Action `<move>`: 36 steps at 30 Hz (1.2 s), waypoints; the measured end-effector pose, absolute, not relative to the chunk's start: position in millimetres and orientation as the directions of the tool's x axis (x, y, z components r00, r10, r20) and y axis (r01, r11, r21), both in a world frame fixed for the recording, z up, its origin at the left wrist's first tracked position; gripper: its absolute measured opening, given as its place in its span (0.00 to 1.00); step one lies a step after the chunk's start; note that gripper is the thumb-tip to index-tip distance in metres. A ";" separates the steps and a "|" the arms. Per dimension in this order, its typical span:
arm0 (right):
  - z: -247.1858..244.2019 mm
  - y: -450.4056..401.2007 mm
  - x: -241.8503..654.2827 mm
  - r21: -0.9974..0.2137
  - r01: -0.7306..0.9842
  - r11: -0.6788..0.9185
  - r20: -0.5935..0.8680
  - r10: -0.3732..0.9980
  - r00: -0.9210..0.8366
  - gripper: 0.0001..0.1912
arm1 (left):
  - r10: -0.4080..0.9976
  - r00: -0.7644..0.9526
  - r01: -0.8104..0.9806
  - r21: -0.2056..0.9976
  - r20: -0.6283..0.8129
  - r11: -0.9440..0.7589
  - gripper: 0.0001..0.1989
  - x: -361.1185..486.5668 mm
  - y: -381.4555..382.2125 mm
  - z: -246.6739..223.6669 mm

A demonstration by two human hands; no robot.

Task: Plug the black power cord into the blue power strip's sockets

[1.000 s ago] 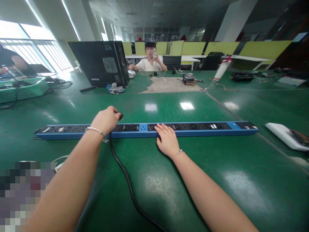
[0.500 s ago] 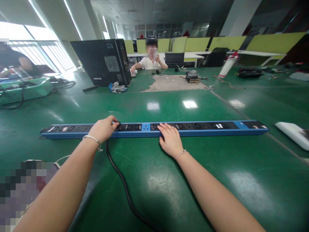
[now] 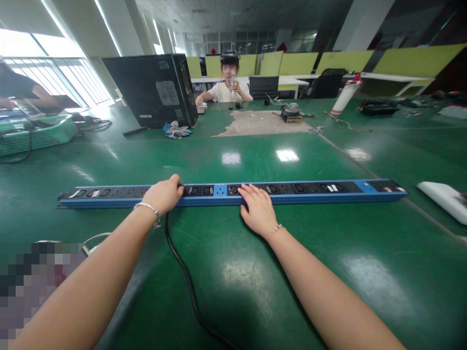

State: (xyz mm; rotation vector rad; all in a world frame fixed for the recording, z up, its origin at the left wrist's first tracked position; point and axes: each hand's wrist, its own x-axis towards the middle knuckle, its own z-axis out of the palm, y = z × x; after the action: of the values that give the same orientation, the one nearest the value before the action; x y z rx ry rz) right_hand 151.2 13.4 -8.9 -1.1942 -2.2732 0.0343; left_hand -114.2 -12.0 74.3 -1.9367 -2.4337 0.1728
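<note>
While the head view shows the left hand (image 3: pixel 163 194) curled closed around the end of a black cord (image 3: pixel 188 274), whose tip the fingers hide, the right hand (image 3: pixel 258 209) lies loosely spread, its fingers resting on the long blue-edged power strip (image 3: pixel 219 200) without gripping it. The strip stretches crosswise on the green table (image 3: pixel 310 243), nearer than the black computer case (image 3: pixel 153 92) and gloves (image 3: pixel 177 130).
</note>
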 end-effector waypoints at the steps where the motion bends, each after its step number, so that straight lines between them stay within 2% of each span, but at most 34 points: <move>1: -8.7 13.3 151.1 -0.275 0.750 0.602 0.468 0.765 -0.443 0.24 | 0.971 -0.233 0.968 -0.106 -0.051 0.226 0.17 -113.9 -12.3 73.5; 9: -8.2 13.4 150.7 -0.268 0.757 0.595 0.459 0.770 -0.443 0.24 | 0.978 -0.203 0.970 -0.148 -0.044 0.195 0.18 -109.8 -15.2 70.7; 13: -9.5 14.6 150.6 -0.277 0.751 0.599 0.473 0.766 -0.436 0.24 | 0.977 -0.214 0.969 -0.130 -0.026 0.209 0.17 -109.3 -18.4 74.3; 17: -9.6 14.9 150.0 -0.290 0.746 0.600 0.484 0.764 -0.427 0.24 | 0.946 -0.308 0.950 -0.031 0.104 0.312 0.18 -100.8 -25.3 93.1; 20: -9.3 14.9 149.6 -0.293 0.747 0.597 0.479 0.768 -0.426 0.24 | 0.921 -0.315 0.949 0.094 0.229 0.301 0.17 -88.1 -27.0 110.0; 24: -9.8 15.1 149.6 -0.300 0.747 0.593 0.474 0.773 -0.423 0.24 | 0.969 -0.202 0.957 0.240 0.141 0.164 0.14 -65.9 -17.9 111.4; 27: -10.2 15.0 150.0 -0.302 0.744 0.597 0.473 0.771 -0.427 0.25 | 0.988 -0.139 0.950 0.290 0.061 0.115 0.13 -49.1 -5.9 98.7; 31: -9.8 14.4 150.4 -0.306 0.742 0.597 0.477 0.770 -0.424 0.24 | 0.994 -0.111 0.950 0.297 0.014 0.102 0.12 -33.7 8.3 85.6; 36: -8.9 14.3 150.0 -0.321 0.734 0.598 0.473 0.773 -0.422 0.24 | 0.992 -0.126 0.966 0.228 0.010 0.121 0.12 -29.0 18.3 81.9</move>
State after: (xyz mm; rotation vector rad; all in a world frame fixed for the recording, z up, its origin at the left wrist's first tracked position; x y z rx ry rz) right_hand 150.0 14.3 -8.9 -1.1884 -2.2390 0.0865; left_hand -29.0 18.3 81.9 -2.1642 -2.4546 -0.2947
